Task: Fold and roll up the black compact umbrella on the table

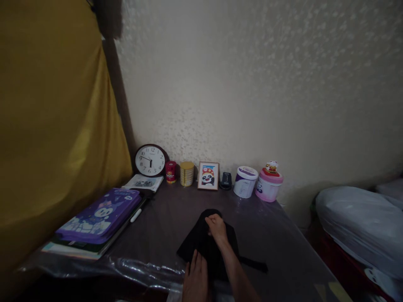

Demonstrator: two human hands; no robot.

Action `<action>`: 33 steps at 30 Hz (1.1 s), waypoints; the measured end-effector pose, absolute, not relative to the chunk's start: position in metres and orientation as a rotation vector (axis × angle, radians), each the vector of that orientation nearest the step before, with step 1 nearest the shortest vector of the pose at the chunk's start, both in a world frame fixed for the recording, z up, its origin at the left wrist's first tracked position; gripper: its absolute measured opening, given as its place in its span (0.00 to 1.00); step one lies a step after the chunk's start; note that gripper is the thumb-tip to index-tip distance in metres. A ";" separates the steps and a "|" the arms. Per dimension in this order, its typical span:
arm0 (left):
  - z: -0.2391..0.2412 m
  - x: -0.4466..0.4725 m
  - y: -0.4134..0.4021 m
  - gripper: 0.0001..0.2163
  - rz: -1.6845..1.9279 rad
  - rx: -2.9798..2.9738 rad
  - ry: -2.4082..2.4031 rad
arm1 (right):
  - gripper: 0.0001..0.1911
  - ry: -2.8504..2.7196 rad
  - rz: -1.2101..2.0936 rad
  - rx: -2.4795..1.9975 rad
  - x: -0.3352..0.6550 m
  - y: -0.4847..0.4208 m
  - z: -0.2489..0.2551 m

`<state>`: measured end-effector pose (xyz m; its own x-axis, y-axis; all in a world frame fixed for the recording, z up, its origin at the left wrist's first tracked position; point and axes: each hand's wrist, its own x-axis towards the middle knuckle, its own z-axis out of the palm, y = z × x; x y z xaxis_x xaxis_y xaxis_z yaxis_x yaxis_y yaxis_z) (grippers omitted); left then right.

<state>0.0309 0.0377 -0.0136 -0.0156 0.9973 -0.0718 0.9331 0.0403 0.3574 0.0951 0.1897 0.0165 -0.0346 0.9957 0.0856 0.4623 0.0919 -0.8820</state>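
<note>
A black cloth piece [197, 235], its exact kind unclear in the dim light, lies on the dark table near the front edge. A black strap [254, 264] runs out from it to the right. My left hand [195, 274] rests flat on the lower part of the cloth, fingers stretched forward. Over the upper part, my right hand [216, 227] is closed with its fingers curled in. Whatever its fingertips pinch is hidden from view.
A purple zip case [100, 216] lies on books at the left, beside a white pen [136, 215]. Along the wall stand a clock [150, 160], a red tin [171, 172], a yellow tin [187, 174], a framed panda picture [208, 175] and two tubs [245, 182]. Plastic sheeting [138, 268] hangs over the front edge.
</note>
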 end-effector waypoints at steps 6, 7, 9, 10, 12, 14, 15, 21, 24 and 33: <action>-0.027 0.023 0.037 0.32 0.423 1.887 1.921 | 0.06 -1.695 0.899 -1.551 0.089 0.188 0.014; -0.027 0.023 0.036 0.32 0.467 1.882 1.921 | 0.06 -1.708 0.887 -1.565 0.089 0.188 0.016; -0.023 0.026 0.034 0.34 0.507 1.852 1.980 | 0.06 -1.739 0.861 -1.590 0.087 0.187 0.020; -0.020 0.027 0.033 0.34 0.489 1.847 2.018 | 0.06 -1.758 0.848 -1.598 0.086 0.186 0.022; -0.015 0.030 0.032 0.34 0.391 1.864 2.088 | 0.05 -1.805 0.827 -1.598 0.083 0.184 0.028; -0.012 0.032 0.032 0.34 0.305 1.922 2.126 | 0.05 -1.857 0.815 -1.577 0.081 0.179 0.035; -0.012 0.032 0.033 0.33 0.284 1.938 2.147 | 0.06 -1.880 0.818 -1.564 0.081 0.175 0.038; -0.022 0.033 0.035 0.30 0.275 1.891 2.248 | 0.11 -2.066 0.590 -1.099 0.108 0.131 0.035; -0.024 0.033 0.036 0.31 0.273 1.882 2.244 | 0.12 -2.119 0.442 -1.000 0.126 0.119 0.022; -0.018 0.033 0.038 0.35 0.256 1.809 2.271 | 0.17 -2.299 0.312 -1.019 0.131 0.203 0.013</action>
<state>0.0331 0.0381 -0.0180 -0.2142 0.9744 -0.0675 0.9349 0.2246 0.2747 0.1314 0.2032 0.0127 -0.5267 0.7348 0.4274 0.5941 0.6778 -0.4332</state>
